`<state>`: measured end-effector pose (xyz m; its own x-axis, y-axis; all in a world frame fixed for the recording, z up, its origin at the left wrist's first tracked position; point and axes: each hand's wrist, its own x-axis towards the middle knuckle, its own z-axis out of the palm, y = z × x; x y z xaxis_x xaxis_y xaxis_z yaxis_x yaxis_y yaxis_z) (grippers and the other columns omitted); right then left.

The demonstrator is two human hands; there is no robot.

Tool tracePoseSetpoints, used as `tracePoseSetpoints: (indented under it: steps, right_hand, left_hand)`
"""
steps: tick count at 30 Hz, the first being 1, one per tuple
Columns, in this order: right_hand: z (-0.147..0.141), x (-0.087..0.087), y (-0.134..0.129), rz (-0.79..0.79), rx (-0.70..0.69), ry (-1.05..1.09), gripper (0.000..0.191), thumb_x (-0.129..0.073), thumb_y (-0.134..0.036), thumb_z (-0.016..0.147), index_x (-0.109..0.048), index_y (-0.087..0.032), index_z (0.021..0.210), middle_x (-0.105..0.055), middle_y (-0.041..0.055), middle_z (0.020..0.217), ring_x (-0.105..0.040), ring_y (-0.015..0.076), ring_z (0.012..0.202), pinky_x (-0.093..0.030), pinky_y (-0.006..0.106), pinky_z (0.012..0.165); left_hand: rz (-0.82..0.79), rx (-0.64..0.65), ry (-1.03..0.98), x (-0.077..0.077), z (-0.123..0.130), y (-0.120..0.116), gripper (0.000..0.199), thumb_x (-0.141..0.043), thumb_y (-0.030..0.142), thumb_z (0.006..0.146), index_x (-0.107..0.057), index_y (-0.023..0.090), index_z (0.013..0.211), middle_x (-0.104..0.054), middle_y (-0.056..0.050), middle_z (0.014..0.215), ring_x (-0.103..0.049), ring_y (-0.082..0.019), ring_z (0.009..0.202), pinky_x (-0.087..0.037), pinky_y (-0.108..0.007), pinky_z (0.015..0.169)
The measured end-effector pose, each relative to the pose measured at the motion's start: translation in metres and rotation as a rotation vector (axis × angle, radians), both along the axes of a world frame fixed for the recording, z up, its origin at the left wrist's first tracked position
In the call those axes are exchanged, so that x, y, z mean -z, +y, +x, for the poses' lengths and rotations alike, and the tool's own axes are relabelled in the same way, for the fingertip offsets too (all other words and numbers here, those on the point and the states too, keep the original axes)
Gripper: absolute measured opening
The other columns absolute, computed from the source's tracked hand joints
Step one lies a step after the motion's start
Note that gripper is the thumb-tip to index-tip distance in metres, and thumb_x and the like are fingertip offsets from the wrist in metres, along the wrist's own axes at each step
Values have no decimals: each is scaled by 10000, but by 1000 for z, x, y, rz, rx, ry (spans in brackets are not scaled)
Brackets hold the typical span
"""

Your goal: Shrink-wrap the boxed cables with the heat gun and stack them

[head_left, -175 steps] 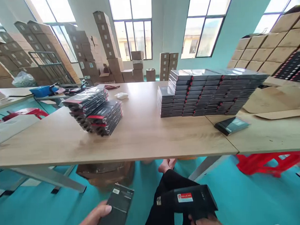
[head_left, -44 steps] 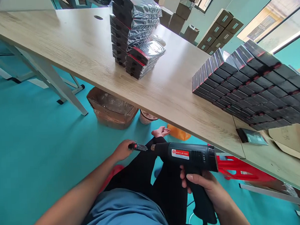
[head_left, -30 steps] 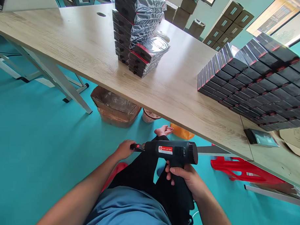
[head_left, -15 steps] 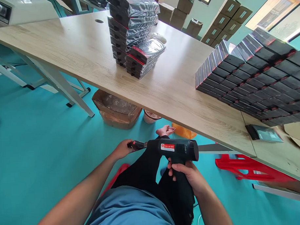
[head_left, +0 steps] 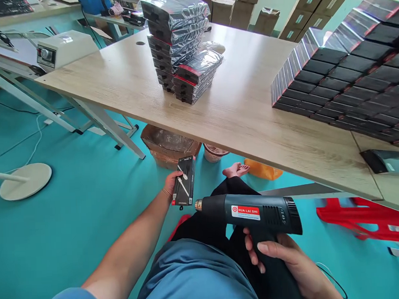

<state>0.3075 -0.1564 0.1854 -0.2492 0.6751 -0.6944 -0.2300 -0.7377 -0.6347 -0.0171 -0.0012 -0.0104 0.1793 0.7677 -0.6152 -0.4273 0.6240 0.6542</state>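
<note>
My left hand [head_left: 172,182] grips a flat black box [head_left: 185,181] with a white cable pictured on its face, over the floor in front of the table. Around the handle of a dark heat gun [head_left: 254,211] my right hand [head_left: 278,251] is closed. The gun's metal nozzle points left, just beside the box's lower right side. On the table [head_left: 244,106] stands a tall stack of film-wrapped black boxes [head_left: 176,32], with a shorter stack [head_left: 198,75] against it. Part of the gun's handle is hidden by my fingers.
A large block of black boxes [head_left: 341,79] fills the table's right side. Below the table edge are a plastic-lined carton [head_left: 169,146], a small bin [head_left: 214,152], an orange bag [head_left: 264,169] and a red stool [head_left: 359,216]. A round white base [head_left: 25,181] stands left.
My left hand has turned the box so its broad printed face shows upright. The heat gun appears nearer and lower right. The whole view has shifted, showing more of the left side.
</note>
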Motion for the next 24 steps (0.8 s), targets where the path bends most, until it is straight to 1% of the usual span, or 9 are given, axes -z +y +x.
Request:
tracePoseSetpoints:
  steps: [3, 5, 7, 9, 12, 14, 16, 19, 24]
  right_hand:
    - [-4, 5, 3, 30, 2, 15, 388, -861, -375, 696, -781, -161, 1009, -747, 101, 865, -648, 202, 672, -488, 300, 562]
    - [-4, 8, 3, 40, 8, 18, 388, -857, -373, 699, -779, -160, 1015, -747, 106, 865, -650, 209, 675, -488, 304, 559]
    - [-1, 11, 2, 42, 14, 28, 392, -855, -372, 700, -777, -161, 1022, -746, 106, 869, -654, 216, 680, -488, 309, 557]
    - [2, 13, 1, 47, 19, 37, 395, -854, -372, 707, -776, -161, 1032, -747, 106, 880, -658, 219, 692, -489, 310, 563]
    - [7, 14, -3, 51, 34, 11, 390, -853, -369, 724, -771, -165, 1046, -751, 99, 897, -660, 213, 713, -497, 304, 583]
    - [10, 13, -5, 51, 51, -31, 384, -852, -369, 731, -767, -168, 1047, -752, 91, 901, -660, 208, 722, -500, 300, 594]
    - [10, 12, -7, 64, 56, -69, 390, -856, -376, 725, -763, -164, 1040, -753, 91, 899, -659, 209, 719, -501, 304, 595]
    - [8, 10, -11, 79, 30, -112, 405, -866, -393, 711, -762, -157, 1024, -753, 93, 889, -662, 217, 711, -502, 315, 592]
    - [2, 8, -14, 101, -21, -136, 415, -874, -424, 712, -764, -165, 1017, -753, 94, 901, -665, 231, 723, -511, 341, 606]
  left_hand:
    - [31, 55, -24, -8, 1, -1, 509, -562, 540, 689, -734, 134, 943, -734, -152, 763, -714, -331, 770, -577, -465, 707]
    - [122, 77, -87, -17, 4, -5, 706, -499, 622, 719, -691, 103, 1157, -752, -187, 918, -715, -355, 911, -568, -497, 776]
    - [185, 89, -150, -26, 8, -10, 825, -437, 696, 750, -619, 105, 1297, -742, -205, 1056, -695, -367, 1019, -550, -525, 825]
    - [176, 114, -195, -32, 14, -12, 820, -420, 726, 771, -618, 133, 1301, -732, -205, 1108, -675, -381, 1071, -539, -541, 836]
    - [87, 130, -221, -32, 26, -8, 631, -539, 653, 773, -680, 162, 1144, -738, -187, 1049, -675, -374, 1047, -553, -525, 826]
    - [16, 117, -131, -28, 35, 0, 466, -662, 547, 745, -679, 176, 1027, -732, -143, 934, -686, -326, 955, -570, -485, 815]
    - [-33, 128, 59, -24, 44, 8, 384, -767, 455, 697, -651, 193, 953, -692, -69, 805, -671, -260, 823, -577, -428, 780]
    - [-14, 159, 309, -20, 55, 17, 458, -851, 435, 657, -625, 202, 980, -651, -7, 746, -636, -202, 702, -547, -358, 712]
    - [49, 152, 479, -17, 61, 22, 660, -877, 469, 649, -567, 186, 1159, -688, -43, 841, -673, -243, 746, -502, -347, 669]
